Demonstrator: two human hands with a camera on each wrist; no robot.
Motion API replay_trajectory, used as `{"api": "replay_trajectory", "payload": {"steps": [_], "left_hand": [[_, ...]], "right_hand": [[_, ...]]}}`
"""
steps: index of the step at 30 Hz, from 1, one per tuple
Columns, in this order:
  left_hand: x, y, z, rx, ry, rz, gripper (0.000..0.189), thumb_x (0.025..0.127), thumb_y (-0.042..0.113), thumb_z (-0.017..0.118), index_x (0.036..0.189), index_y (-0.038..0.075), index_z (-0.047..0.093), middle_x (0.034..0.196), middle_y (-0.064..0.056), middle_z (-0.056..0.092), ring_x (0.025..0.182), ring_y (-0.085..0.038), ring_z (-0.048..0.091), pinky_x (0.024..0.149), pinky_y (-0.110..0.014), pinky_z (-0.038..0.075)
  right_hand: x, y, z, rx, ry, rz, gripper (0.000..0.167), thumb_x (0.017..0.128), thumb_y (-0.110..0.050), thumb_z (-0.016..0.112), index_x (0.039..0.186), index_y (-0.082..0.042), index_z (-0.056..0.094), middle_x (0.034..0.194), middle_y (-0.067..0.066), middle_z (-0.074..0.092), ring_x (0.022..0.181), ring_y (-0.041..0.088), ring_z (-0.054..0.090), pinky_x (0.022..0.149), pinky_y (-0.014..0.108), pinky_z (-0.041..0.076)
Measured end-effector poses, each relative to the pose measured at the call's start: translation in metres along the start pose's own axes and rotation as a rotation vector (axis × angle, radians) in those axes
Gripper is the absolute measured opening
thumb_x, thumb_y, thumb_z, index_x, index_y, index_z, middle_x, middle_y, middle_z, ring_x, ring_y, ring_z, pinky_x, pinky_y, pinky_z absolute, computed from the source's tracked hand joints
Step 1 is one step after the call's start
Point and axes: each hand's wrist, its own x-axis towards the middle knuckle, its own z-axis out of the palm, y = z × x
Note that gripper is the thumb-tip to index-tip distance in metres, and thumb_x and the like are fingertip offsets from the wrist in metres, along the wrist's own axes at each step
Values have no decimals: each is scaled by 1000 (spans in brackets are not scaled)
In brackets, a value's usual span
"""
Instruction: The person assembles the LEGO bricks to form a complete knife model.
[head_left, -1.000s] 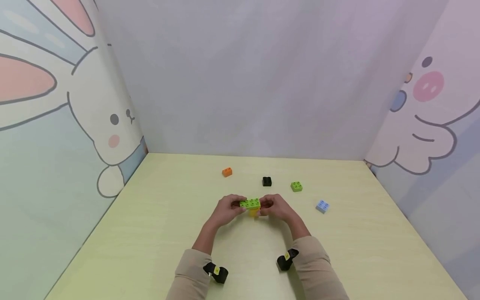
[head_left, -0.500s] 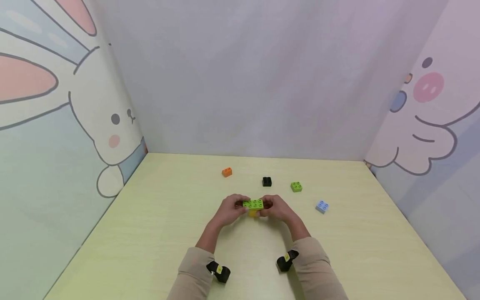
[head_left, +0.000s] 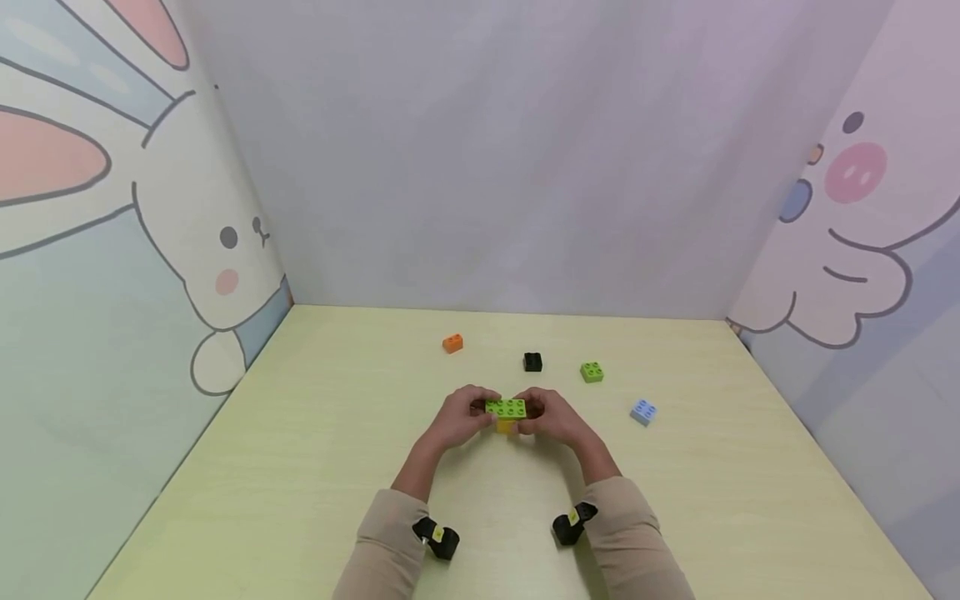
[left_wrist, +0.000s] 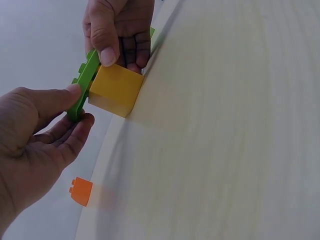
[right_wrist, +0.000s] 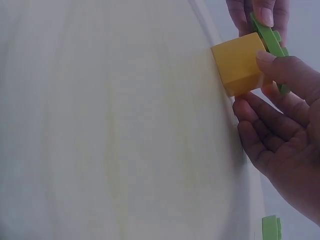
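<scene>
A long green toy brick (head_left: 506,409) lies across the top of a yellow brick (head_left: 506,426) in the head view. My left hand (head_left: 459,418) pinches the green brick's left end between thumb and fingers. On the right, my right hand (head_left: 553,414) grips the yellow brick, its thumb flat on the near face in the right wrist view. From the left wrist, the green brick (left_wrist: 86,82) sits right against the yellow brick (left_wrist: 117,90), with a thin dark gap at one end. Most fingers of both hands are hidden behind the bricks in the head view.
Beyond the hands on the pale wooden table (head_left: 337,417) lie an orange brick (head_left: 453,343), a black brick (head_left: 532,362), a small green brick (head_left: 592,372) and a light blue brick (head_left: 643,412). A grey cloth wall (head_left: 480,167) rises behind the table.
The left hand has shifted slightly right with the long green brick, which now sits more level and centred over the yellow brick. The right hand has barely moved.
</scene>
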Motion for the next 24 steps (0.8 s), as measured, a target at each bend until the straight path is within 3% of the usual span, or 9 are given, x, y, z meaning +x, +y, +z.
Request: {"api": "replay_trajectory", "payload": {"steps": [12,24], "left_hand": [[4,3,-2,38,-34,5,28,83,3,69,110,4,65,98,-5,57,84,-17,53,72,-30,46],[16,7,-12,140,-157,49,28,81,1,70,109,5,66,95,0,58,81,-16,50,70,-29,44]], "right_hand": [[2,-3,1,-72,17,20,29,76,-4,75,101,-3,61,86,2,62,78,18,55,71,33,44],[3,-4,1,-98,9,12,25,77,-3,73,99,-5,62,85,2,61,76,18,53,67,32,44]]}}
